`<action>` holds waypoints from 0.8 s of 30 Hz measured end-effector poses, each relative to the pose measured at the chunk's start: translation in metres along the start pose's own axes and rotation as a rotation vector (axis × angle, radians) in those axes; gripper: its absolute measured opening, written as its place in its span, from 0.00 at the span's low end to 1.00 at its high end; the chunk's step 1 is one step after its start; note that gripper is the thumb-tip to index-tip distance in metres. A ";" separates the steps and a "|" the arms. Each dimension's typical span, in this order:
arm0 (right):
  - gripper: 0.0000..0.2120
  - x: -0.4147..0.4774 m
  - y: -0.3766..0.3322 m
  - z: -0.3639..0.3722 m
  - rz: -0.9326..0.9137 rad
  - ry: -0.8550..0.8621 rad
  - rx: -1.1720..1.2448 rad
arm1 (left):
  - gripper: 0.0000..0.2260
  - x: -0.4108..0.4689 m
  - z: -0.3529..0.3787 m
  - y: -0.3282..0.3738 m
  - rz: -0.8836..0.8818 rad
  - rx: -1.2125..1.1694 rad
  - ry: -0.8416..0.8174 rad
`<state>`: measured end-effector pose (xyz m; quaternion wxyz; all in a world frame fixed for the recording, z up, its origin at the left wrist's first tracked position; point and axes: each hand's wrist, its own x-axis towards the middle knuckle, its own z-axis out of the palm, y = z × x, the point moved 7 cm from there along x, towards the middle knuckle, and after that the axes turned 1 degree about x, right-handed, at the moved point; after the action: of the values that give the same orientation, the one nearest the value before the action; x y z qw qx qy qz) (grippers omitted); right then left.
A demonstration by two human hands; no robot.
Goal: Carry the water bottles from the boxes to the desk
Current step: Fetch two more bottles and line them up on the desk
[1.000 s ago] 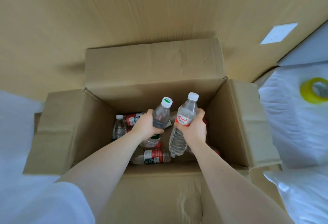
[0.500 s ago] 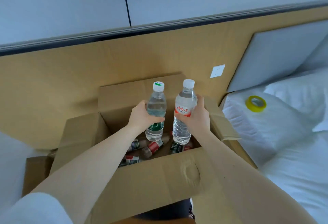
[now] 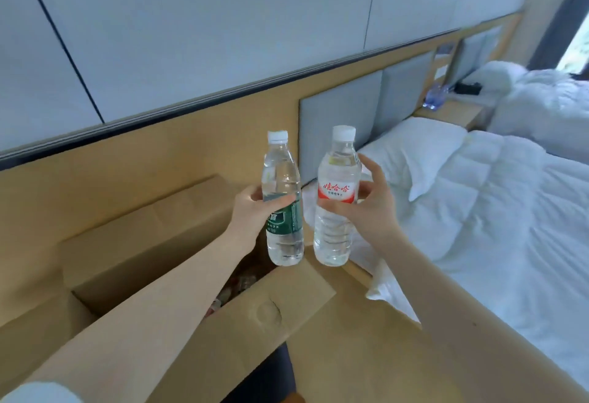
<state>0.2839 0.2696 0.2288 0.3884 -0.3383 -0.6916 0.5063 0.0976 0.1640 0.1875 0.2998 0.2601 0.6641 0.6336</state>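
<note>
My left hand [image 3: 255, 211] grips a clear water bottle with a green label [image 3: 282, 198], upright, held above the open cardboard box [image 3: 143, 243]. Beside it, my right hand [image 3: 369, 208] holds a second clear bottle with a red and white label [image 3: 336, 198], also upright. The two bottles stand side by side with a small gap. Both have white caps. Inside the box, a few more bottles [image 3: 239, 281] show below my left forearm, mostly hidden.
A bed with white duvet [image 3: 478, 227] and pillow [image 3: 414, 150] lies to the right, close to the box. A wooden nightstand [image 3: 452, 112] with a blue object stands beyond it, then a second bed [image 3: 541, 102]. A wood-panelled wall runs behind the box.
Both hands have lifted the bottles up out of the box. The view has swung up and to the right, so the beds and wall now show.
</note>
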 end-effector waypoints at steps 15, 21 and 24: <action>0.18 -0.180 0.005 -0.377 0.053 0.581 0.322 | 0.15 -0.164 0.402 0.016 -0.138 -0.098 -0.748; 0.10 -0.288 0.030 -0.496 0.153 0.751 0.323 | 0.35 -0.285 0.521 -0.006 -0.170 -0.013 -0.954; 0.11 -0.346 0.033 -0.541 0.191 0.862 0.337 | 0.32 -0.347 0.569 -0.018 -0.205 0.050 -1.060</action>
<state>0.9248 0.2165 0.2301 0.6415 -0.5120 -0.3412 0.4582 0.7497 0.3013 0.1831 0.6478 0.4852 0.4587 0.3669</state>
